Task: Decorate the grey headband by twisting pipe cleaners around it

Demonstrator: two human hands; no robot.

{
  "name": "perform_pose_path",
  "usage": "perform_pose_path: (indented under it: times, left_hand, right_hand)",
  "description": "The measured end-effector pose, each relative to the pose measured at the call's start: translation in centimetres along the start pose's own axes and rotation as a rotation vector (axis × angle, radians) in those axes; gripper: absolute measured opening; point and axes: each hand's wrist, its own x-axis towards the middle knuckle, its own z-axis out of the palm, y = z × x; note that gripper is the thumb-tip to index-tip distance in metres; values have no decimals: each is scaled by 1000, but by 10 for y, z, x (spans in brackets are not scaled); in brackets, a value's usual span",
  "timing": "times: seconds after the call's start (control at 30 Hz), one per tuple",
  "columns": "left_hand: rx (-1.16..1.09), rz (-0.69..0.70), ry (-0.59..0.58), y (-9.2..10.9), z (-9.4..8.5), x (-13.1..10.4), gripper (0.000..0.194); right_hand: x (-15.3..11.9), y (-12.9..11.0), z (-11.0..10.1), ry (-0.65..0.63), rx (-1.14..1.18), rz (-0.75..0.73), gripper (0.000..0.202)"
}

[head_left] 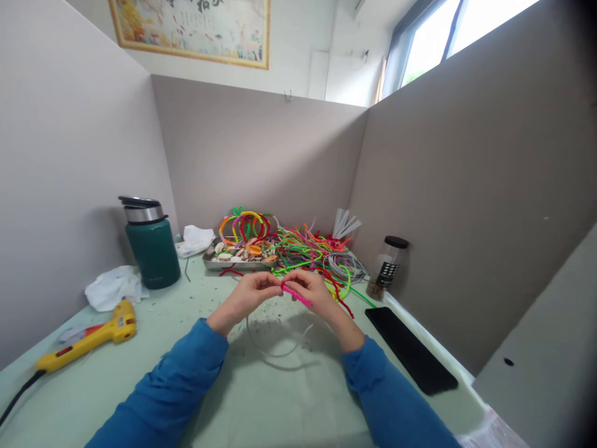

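Observation:
Both of my hands meet in front of me, above the middle of the table. My left hand [255, 291] is closed, thumb and fingertips pinched at the red-pink end of a fuzzy pipe cleaner [297, 295]. Closed around the same piece, my right hand [313, 290] has its bright pink length showing beneath the fingers. A thin whitish hoop [278, 356] curves down below both hands, its lower arc over the table. Its upper part is hidden by my hands, so how it joins the pipe cleaner cannot be made out.
A metal tray [240, 266] of wood slices and colourful hoops stands at the back, beside piled pipe cleaners [310, 247]. On the left are a green bottle [153, 255], crumpled tissue [114, 288] and yellow glue gun [88, 339]. A jar [388, 267] and black slab [410, 350] sit right.

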Motion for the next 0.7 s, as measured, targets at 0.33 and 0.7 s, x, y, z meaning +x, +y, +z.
perform_pose_path:
  times: [0.33,0.7]
  left_hand:
    - [277,270,110,-4,3,0,23]
    - [319,361,151,-3,5,-3,22]
  right_hand:
    - [0,-4,-1,-34,177,89,19]
    - [-1,-5,-1,-194,338,171,28]
